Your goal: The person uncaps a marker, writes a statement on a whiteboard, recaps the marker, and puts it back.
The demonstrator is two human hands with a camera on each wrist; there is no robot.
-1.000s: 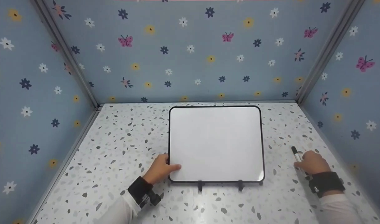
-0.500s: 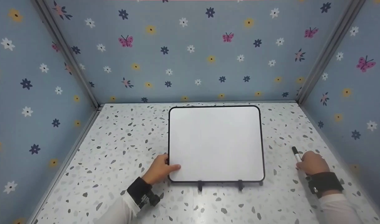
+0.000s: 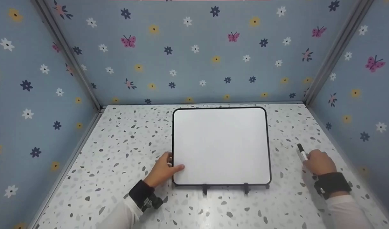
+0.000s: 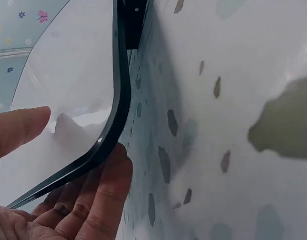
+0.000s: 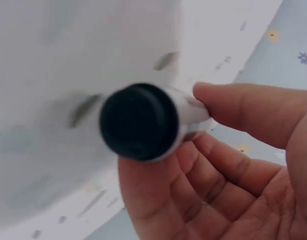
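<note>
A whiteboard [image 3: 221, 146] with a thin black frame stands tilted back on two small dark feet [image 3: 204, 189]. My left hand [image 3: 160, 171] grips its lower left edge. The thumb lies over the white face, while the fingers [image 4: 101, 200] reach behind the frame, as the left wrist view shows. Off to the board's right, my right hand [image 3: 320, 162] pinches a marker [image 3: 302, 152] between thumb and fingers. Its black-capped end [image 5: 138, 122] faces the right wrist camera and its white barrel runs back into the grip. The board's face bears no marks.
Board and hands are over a white speckled tabletop [image 3: 118, 143]. Blue flowered panels enclose it: a back wall [image 3: 200, 47], a left wall [image 3: 32, 101] and a right wall [image 3: 366, 105]. The right forearm is close to the right wall.
My right hand has risen slightly with the marker in its grip. The left hand has shifted a little upward along the board's edge, and the whiteboard stays in place.
</note>
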